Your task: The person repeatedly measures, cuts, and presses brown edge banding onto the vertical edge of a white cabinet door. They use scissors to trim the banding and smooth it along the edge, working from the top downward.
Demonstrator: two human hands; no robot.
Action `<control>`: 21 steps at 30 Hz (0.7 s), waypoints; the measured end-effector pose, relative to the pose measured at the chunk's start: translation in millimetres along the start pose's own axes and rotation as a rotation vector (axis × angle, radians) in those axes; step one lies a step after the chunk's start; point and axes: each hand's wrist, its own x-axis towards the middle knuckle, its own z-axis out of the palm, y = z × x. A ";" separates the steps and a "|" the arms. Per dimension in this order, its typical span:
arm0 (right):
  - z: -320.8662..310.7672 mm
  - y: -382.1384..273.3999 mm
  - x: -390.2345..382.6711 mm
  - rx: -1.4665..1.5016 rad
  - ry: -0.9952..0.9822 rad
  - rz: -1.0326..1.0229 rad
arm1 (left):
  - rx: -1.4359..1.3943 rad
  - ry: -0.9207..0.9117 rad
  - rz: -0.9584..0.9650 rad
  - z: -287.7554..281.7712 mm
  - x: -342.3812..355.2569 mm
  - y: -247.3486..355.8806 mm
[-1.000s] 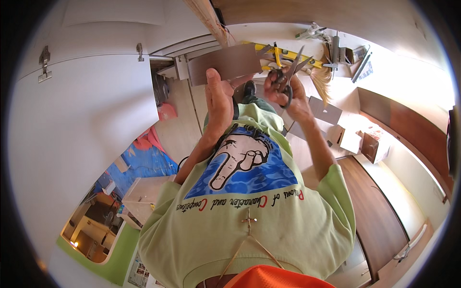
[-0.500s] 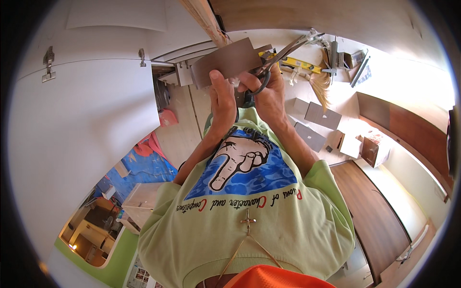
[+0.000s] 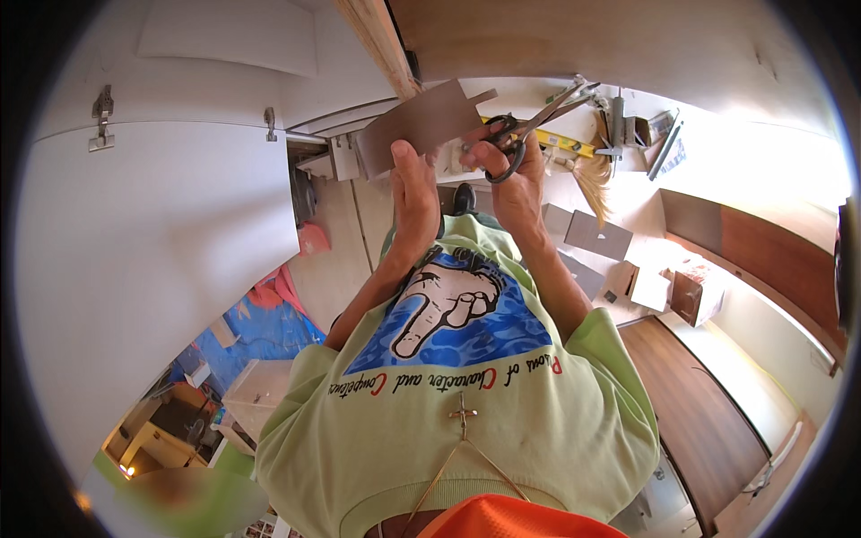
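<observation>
A thin, flexible brown sheet (image 3: 420,124) is held up in front of me, its left end curving down. My left hand (image 3: 414,193) grips its lower edge, thumb on the near face and the other fingers mostly hidden behind. A narrow strip (image 3: 485,96) of the same brown sticks out past its right end. My right hand (image 3: 518,186) has its fingers in the dark handles of a pair of scissors (image 3: 527,134). The blades point up and right, away from the sheet, and look slightly parted. My right fingertips are close to the sheet's lower right corner.
White cabinet doors with hinges (image 3: 103,121) fill the left. A yellow spirit level (image 3: 560,142), a straw broom (image 3: 593,184) and other tools lie beyond my right hand. Brown and grey board pieces (image 3: 598,235) lie on the right, near a long brown panel (image 3: 695,403).
My right hand and the scissors have shifted right and slightly down, opening more space from the sheet. The sheet stays in my left hand, slightly lower in view.
</observation>
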 end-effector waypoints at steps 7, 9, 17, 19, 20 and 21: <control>19.4 -7.2 19.7 -0.031 -0.049 -0.087 | 0.005 -0.040 0.049 1.8 9.6 4.3; 24.3 -8.7 26.3 -0.088 -0.066 -0.119 | 0.013 -0.037 0.063 1.7 13.3 7.4; 2.0 -43.7 54.8 -0.276 -0.305 -0.120 | -0.105 -0.121 0.164 -13.8 27.5 29.7; -2.2 -56.3 63.9 -0.455 -0.279 -0.159 | -0.126 -0.117 0.189 -16.2 31.2 32.9; -2.3 -65.3 68.6 -0.560 -0.240 -0.138 | -0.138 -0.114 0.206 -16.0 33.3 34.8; 0.4 -74.5 71.8 -0.632 -0.248 -0.201 | -0.152 -0.116 0.227 -14.5 36.5 37.2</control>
